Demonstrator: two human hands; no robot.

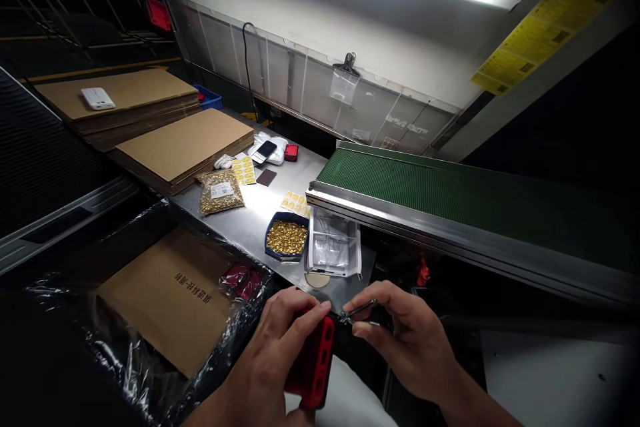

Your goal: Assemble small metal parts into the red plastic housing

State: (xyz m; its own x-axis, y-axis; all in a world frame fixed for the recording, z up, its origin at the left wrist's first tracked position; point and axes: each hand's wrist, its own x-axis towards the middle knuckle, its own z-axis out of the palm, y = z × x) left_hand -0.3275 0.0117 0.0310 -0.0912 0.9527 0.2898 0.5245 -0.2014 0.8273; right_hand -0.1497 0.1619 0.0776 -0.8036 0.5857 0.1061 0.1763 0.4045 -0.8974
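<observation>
Below grey steel table edge: left hand clasps red rectangular plastic case; right hand pinches slim metal tool. Best to brace the case and steady the tip.

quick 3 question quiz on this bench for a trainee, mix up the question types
1. True or false: the left hand holds a red part.
2. What fills the blue tray? A gold-coloured small pieces; B white caps; C red clips.
3. Fill in: the right hand pinches a thin tool made of ____.
Key: 1 true; 2 A; 3 metal.
</observation>
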